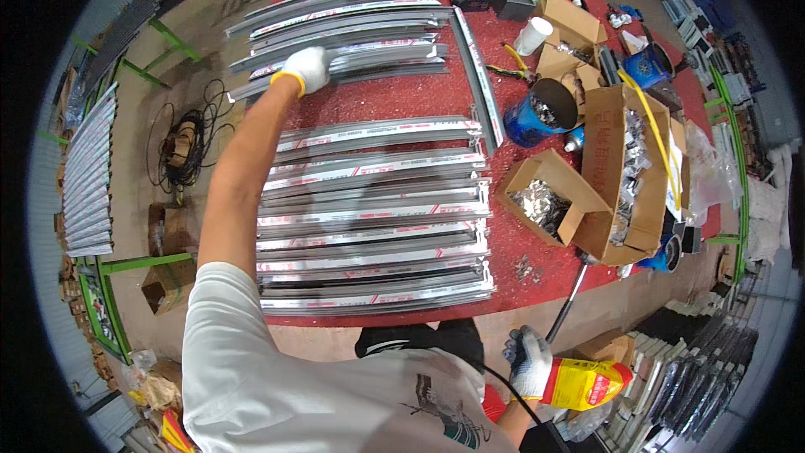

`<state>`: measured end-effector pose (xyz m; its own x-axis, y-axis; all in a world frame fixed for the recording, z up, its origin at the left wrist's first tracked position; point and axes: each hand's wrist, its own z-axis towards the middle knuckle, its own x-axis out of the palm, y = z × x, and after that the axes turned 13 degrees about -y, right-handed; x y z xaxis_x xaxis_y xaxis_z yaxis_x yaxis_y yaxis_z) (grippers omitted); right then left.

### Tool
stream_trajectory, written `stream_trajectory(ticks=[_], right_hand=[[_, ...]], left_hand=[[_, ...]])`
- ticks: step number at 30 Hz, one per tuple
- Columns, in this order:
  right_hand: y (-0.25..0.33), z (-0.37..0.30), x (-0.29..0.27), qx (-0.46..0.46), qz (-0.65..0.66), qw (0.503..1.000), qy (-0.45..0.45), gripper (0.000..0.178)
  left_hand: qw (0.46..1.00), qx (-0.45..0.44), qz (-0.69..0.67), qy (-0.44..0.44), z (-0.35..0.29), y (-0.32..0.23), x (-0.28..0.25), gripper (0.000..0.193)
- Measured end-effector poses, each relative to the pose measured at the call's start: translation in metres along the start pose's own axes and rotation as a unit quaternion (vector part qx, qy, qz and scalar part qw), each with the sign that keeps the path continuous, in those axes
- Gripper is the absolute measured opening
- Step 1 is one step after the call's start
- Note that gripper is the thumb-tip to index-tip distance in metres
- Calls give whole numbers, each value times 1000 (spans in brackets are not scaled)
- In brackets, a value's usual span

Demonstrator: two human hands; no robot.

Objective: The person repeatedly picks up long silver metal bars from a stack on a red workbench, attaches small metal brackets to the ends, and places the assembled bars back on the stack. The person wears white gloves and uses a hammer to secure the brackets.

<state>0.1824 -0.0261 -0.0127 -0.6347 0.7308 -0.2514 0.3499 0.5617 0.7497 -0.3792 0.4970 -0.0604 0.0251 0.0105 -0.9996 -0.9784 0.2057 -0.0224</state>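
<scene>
Here, profiles (387,54) under left hand (307,70).

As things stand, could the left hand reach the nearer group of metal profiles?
Probably yes: the left hand is at the farther metal profiles, and only bare red tabletop separates them from the nearer metal profiles.
</scene>
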Motion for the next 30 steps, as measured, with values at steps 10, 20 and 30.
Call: stream_trajectory(ticks=[10, 20, 30], right_hand=[[23, 52, 21, -103, -119, 978, 133, 28], [114, 123, 39, -374, -242, 884, 142, 33], [153, 196, 215, -557, -449, 655, 244, 33]], left_hand=[[947, -218, -215, 95, -98, -20, -131, 83], [867, -199, -457, 10, -294, -109, -139, 60], [796, -386, -463, -52, -450, -336, -122, 47]])
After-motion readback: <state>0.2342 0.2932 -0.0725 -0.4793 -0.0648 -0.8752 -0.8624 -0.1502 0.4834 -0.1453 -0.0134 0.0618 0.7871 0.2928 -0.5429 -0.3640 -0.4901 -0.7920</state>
